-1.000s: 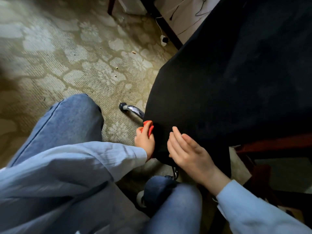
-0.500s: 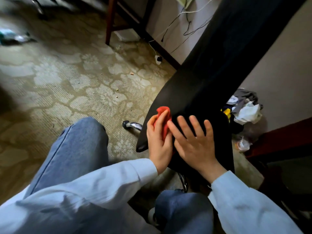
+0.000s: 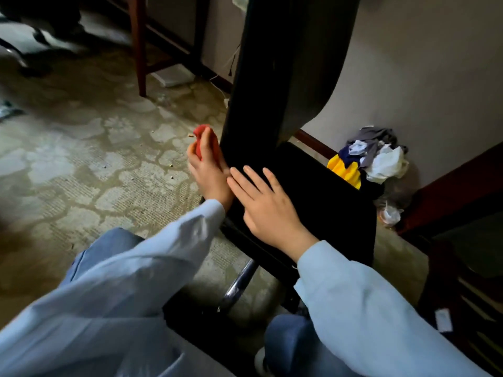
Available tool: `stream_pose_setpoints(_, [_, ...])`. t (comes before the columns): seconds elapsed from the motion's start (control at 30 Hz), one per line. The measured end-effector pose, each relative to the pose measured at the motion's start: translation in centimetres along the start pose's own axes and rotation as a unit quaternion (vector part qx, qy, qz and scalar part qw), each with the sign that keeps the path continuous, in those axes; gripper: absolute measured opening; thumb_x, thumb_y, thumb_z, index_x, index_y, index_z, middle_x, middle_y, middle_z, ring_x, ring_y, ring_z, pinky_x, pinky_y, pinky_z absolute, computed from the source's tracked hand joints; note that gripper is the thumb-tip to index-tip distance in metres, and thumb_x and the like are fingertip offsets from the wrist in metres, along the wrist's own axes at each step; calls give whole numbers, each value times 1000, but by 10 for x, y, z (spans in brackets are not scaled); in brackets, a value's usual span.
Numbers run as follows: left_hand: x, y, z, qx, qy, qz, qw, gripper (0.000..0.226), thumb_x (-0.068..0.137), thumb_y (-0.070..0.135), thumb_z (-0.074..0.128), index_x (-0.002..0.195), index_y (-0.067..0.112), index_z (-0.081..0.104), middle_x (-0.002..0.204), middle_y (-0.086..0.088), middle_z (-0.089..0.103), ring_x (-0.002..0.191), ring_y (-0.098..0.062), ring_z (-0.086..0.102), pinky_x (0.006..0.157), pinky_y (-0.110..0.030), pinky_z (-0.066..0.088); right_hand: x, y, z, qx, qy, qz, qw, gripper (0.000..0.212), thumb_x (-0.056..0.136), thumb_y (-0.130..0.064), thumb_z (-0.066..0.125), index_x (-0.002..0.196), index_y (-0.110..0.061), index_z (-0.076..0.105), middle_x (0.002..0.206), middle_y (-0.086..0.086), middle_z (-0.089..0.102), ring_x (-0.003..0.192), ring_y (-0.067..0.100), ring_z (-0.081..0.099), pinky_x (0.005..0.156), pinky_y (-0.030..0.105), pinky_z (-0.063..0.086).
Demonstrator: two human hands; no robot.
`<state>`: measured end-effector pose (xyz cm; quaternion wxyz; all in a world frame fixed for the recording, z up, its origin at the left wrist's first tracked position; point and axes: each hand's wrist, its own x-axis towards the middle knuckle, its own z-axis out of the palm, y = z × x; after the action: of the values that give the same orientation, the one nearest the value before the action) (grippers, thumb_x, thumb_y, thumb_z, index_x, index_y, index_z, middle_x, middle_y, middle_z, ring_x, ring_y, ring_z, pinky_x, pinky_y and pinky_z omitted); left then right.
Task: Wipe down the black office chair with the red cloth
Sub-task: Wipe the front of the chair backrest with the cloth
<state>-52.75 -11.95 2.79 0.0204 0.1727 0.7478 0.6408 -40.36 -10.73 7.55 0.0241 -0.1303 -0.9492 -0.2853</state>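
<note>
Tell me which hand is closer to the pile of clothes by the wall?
Right. The right hand lies flat on the chair, toward the pile; the left hand, holding the red cloth, is farther away.

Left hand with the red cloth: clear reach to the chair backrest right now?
Probably yes. The left hand grips the red cloth right beside the backrest edge, nothing between them; the right hand lies flat on the seat, clear of that path.

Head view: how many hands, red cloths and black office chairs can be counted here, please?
hands: 2, the left hand and the right hand
red cloth: 1
black office chair: 1
total: 4
</note>
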Motion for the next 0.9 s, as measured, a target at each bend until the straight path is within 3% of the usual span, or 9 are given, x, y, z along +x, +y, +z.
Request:
stream_pose_setpoints(0.13, [52, -4, 20, -15, -13, -26, 999, 52, 89, 8, 45, 139, 25, 43, 139, -16, 34, 121, -35, 39, 101, -32, 31, -15, 10, 27, 51, -32, 38, 997, 69, 62, -20, 70, 129, -17, 56, 142, 7, 47, 130, 27, 45, 109, 46, 19])
stream_pose_setpoints(0.23, [45, -22, 26, -6, -29, 22, 999, 51, 89, 8, 47, 137, 23, 44, 134, -17, 37, 118, -33, 42, 103, -34, 33, -33, 20, 48, 78, -57, 85, 992, 66, 63, -20, 73, 127, -16, 59, 140, 8, 49, 128, 28, 47, 107, 47, 21])
stream_pose_setpoints(0.3, [27, -43, 38, 22, -88, 89, 992, 50, 87, 13, 45, 136, 21, 45, 129, -20, 40, 113, -35, 45, 102, -41, 38, -50, 24, 66, 100, -78, 111, 986, 63, 62, -20, 75, 123, -15, 61, 138, 8, 51, 126, 28, 49, 107, 47, 21])
stream_pose_setpoints(0.4, [-9, -78, 68, 89, -212, 169, 958, 42, 87, 29, 38, 129, 29, 43, 117, -21, 49, 95, -40, 54, 88, -45, 47, -78, 30, 96, 126, -152, 141, 970, 60, 63, -23, 75, 121, -18, 63, 135, 7, 54, 126, 27, 50, 111, 46, 21])
stream_pose_setpoints(0.53, [-62, -99, 98, 276, -371, 184, 867, 40, 92, 32, 41, 132, 37, 39, 130, -8, 45, 103, -40, 49, 85, -45, 41, -126, 36, 133, 219, -306, 183, 908, 58, 94, -31, 43, 148, -24, 24, 158, 1, 13, 145, 23, 7, 116, 42, -3])
stream_pose_setpoints(0.6, [-83, -100, 107, 368, -361, 216, 829, 48, 88, 20, 48, 134, 33, 43, 138, -5, 42, 106, -37, 45, 84, -44, 37, -147, 34, 146, 278, -369, 215, 860, 62, 96, -39, 39, 150, -29, 10, 159, -3, 1, 145, 22, -2, 116, 42, -3])
stream_pose_setpoints(0.7, [-94, -96, 108, 396, -355, 257, 807, 47, 81, 17, 51, 126, 29, 53, 129, -7, 52, 94, -38, 52, 76, -44, 40, -164, 30, 161, 381, -387, 233, 807, 81, 90, -52, 48, 149, -34, -5, 158, -6, -13, 145, 24, -11, 115, 44, 0])
stream_pose_setpoints(0.8, [-105, -101, 92, 352, -366, 352, 787, 49, 73, 26, 39, 117, 29, 61, 111, -7, 63, 73, -35, 57, 62, -41, 46, -167, 21, 166, 402, -392, 185, 807, 113, 74, -58, 64, 146, -29, -18, 154, 1, -27, 140, 30, -25, 113, 45, -10])
stream_pose_setpoints(0.9, [-123, -110, 63, 333, -412, 415, 740, 51, 74, 30, 39, 123, 35, 50, 115, -4, 62, 73, -30, 57, 61, -37, 48, -164, 6, 169, 388, -371, 198, 820, 123, 69, -59, 68, 145, -25, -23, 152, 3, -31, 138, 31, -30, 112, 45, -15])
